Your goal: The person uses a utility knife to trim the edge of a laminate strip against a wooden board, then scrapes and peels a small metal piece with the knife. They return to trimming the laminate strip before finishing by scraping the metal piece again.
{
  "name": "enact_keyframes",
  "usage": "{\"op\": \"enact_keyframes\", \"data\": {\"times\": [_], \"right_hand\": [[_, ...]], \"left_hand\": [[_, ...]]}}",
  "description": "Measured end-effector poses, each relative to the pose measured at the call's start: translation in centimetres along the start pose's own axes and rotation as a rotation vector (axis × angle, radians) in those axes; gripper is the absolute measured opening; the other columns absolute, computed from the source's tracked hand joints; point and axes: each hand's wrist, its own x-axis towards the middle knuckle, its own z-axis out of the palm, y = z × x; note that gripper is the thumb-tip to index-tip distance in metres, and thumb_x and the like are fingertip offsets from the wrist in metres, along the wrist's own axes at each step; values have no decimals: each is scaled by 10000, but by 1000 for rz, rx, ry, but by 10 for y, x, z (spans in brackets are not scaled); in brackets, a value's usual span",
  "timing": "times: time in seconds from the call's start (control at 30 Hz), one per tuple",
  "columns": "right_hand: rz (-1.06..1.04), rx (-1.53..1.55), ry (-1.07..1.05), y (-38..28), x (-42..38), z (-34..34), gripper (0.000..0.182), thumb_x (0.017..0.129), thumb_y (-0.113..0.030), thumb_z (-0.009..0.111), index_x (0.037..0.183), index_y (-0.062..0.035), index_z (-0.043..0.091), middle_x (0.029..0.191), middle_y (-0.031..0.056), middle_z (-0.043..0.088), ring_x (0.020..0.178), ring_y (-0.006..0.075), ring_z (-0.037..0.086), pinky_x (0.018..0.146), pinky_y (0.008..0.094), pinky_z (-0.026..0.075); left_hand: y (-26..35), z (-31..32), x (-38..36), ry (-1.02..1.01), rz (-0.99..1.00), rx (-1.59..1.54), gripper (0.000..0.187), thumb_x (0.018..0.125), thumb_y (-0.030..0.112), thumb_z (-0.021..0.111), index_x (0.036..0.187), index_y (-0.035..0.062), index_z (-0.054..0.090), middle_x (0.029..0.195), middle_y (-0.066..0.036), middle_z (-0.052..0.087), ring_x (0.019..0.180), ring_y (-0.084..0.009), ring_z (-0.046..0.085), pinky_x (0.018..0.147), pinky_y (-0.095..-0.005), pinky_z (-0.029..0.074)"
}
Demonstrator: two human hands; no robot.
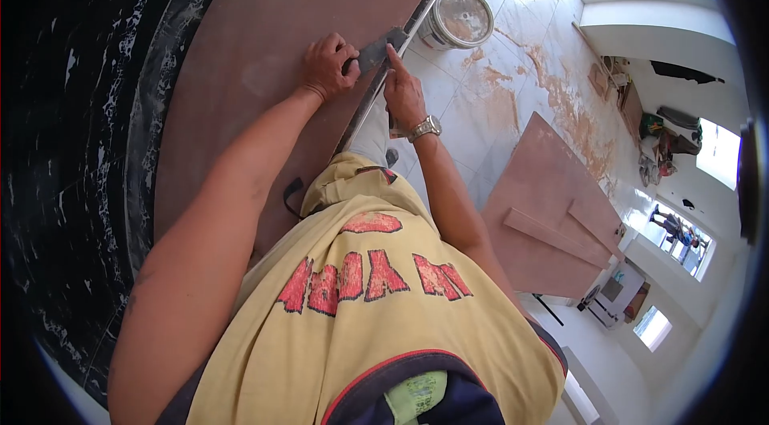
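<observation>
Along the right edge of the brown panel [264, 48], I am pressing my left hand [328, 64] flat-knuckled onto a metal scraper [376, 51], fingers curled together over its back to hold the blade steady against the metal edge strip [384, 76]. Meanwhile my right hand [403, 95] is pinching the blade's near corner, index finger stretched out, guiding it. Beyond the strip, a bucket [460, 18] is standing on the tiled floor [513, 104].
</observation>
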Motion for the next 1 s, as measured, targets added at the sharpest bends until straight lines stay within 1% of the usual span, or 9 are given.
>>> {"op": "enact_keyframes", "data": {"times": [0.13,0.2,0.23,0.33,0.4,0.67,0.8,0.9,1.0], "right_hand": [[-104,-91,96,6,30,-3,564,1067,-138,459,1626,-209,444,665,179,685,562,292,702,623,466,571],[-93,-72,96,3,27,-4,573,1061,-143,466,1629,-205,429,711,235,694,615,402,695,664,519,572],[36,89,16,-7,24,-9,599,1019,-138,518,1606,-232,442,825,274,701,756,477,680,726,584,522],[-119,9,144,22,33,17,645,971,-152,557,1604,-188,442,808,267,709,732,483,677,701,598,528],[30,-42,47,-9,22,-8,671,957,-159,562,1616,-178,439,864,251,730,803,446,706,723,557,545],[-26,-21,43,20,0,35,782,936,-170,596,1672,-190,332,811,222,711,748,419,697,666,542,515],[21,-137,3,16,10,24,801,938,-135,576,1684,-227,297,767,216,682,717,415,692,640,539,504],[-87,-94,158,20,30,24,688,946,-116,564,1616,-185,422,865,216,726,764,443,694,671,555,520],[36,-138,3,-3,0,5,702,970,-173,558,1646,-223,376,907,256,739,834,464,712,741,586,542]], "left_hand": [[-7,-2,1,-35,27,22,155,813,209,689,964,179,710,1018,-49,610,1002,-275,638,866,-444,483],[-3,-4,2,-55,41,30,147,837,189,663,980,169,693,1020,-55,613,1015,-284,634,879,-447,479],[0,-11,3,-86,61,13,149,852,170,644,998,153,672,1032,-67,622,1032,-302,628,899,-469,476],[-11,3,-2,-74,109,9,174,834,120,642,1007,128,650,1040,-94,629,1016,-338,638,893,-504,486],[-18,5,-4,-84,142,-22,229,815,67,661,1036,129,660,1037,-91,617,1010,-332,647,864,-502,507],[-32,6,1,-88,212,68,291,839,111,714,1121,183,698,1114,-78,620,1050,-336,655,914,-501,523],[-26,7,-4,-131,104,36,283,808,129,735,1084,188,703,1094,-84,610,1053,-329,645,916,-507,504],[-6,-5,-3,-107,94,30,253,840,165,733,1089,194,696,1093,-68,609,1060,-313,639,911,-499,492],[0,-9,0,-124,21,63,220,810,212,754,1027,229,723,1061,-57,600,1040,-293,633,898,-477,483]]}}
